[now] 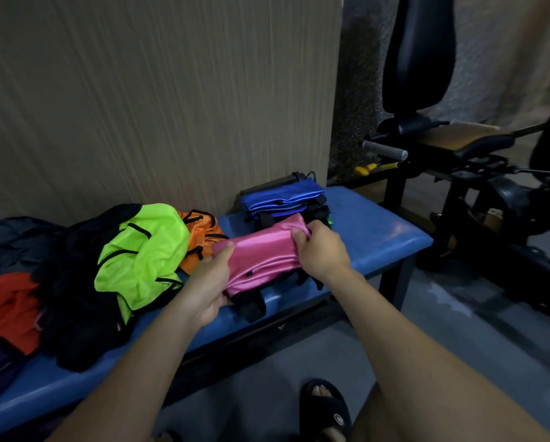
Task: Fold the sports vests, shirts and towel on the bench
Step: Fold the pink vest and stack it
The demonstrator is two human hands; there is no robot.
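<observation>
Gripping the near-left end of a folded pink vest [261, 256], the left hand [208, 288] curls its fingers under the cloth, thumb on top. The right hand [321, 250] pinches the vest's far-right corner. The vest sits low over the blue bench [382, 237], black trim hanging below. Left of it lie a neon-green vest [139, 260] and an orange vest [200, 237]. Beyond stands a folded blue stack [280, 196].
</observation>
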